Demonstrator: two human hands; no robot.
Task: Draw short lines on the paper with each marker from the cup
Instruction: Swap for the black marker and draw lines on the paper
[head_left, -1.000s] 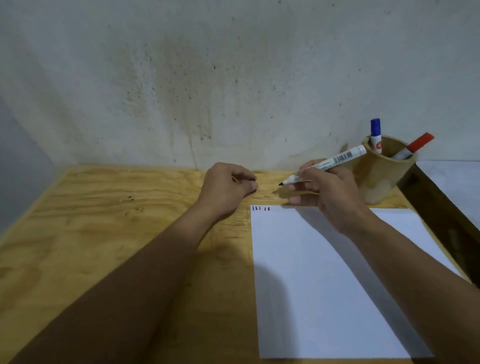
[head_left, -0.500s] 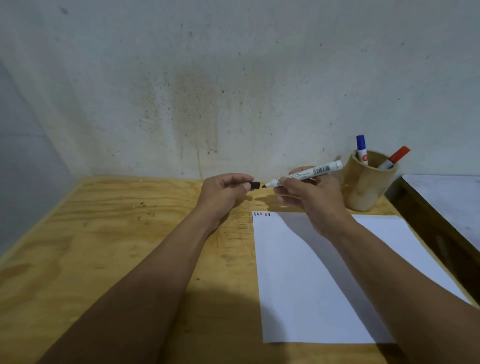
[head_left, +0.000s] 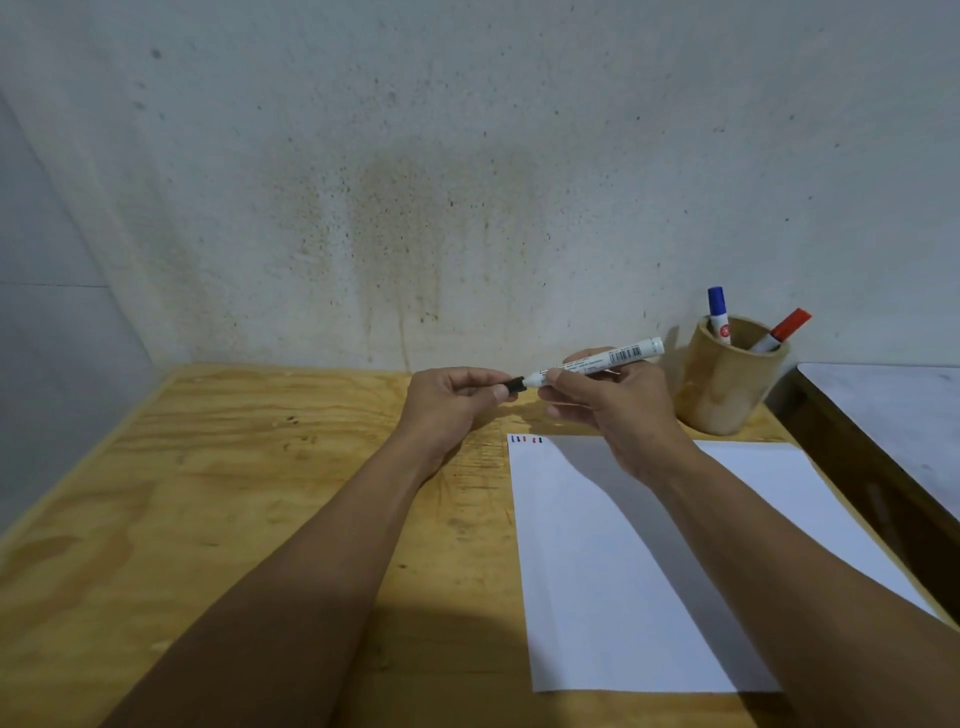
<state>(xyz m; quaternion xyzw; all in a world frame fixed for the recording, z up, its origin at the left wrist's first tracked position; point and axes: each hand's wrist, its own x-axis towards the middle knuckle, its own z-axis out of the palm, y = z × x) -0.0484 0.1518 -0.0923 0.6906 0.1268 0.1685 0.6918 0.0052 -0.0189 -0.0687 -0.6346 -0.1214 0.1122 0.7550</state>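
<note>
My right hand (head_left: 613, 410) grips a white marker (head_left: 608, 359) held level above the table's far side, tip pointing left. My left hand (head_left: 452, 402) pinches the marker's black cap (head_left: 515, 384), which sits over the tip. Below the hands lies a white sheet of paper (head_left: 623, 571) with several short blue and red lines (head_left: 525, 440) at its top left corner. A round wooden cup (head_left: 727, 387) stands at the right rear, holding a blue-capped marker (head_left: 718, 314) and a red-capped marker (head_left: 784, 329).
The wooden table (head_left: 234, 493) runs to a stained wall (head_left: 415, 208) behind. A dark gap and a grey surface (head_left: 893, 415) lie past the table's right edge, close to the cup and the paper.
My hands have come together. The bare tip that pointed left a second ago now sits inside the black cap held by my left hand. The view has tilted up a little.
</note>
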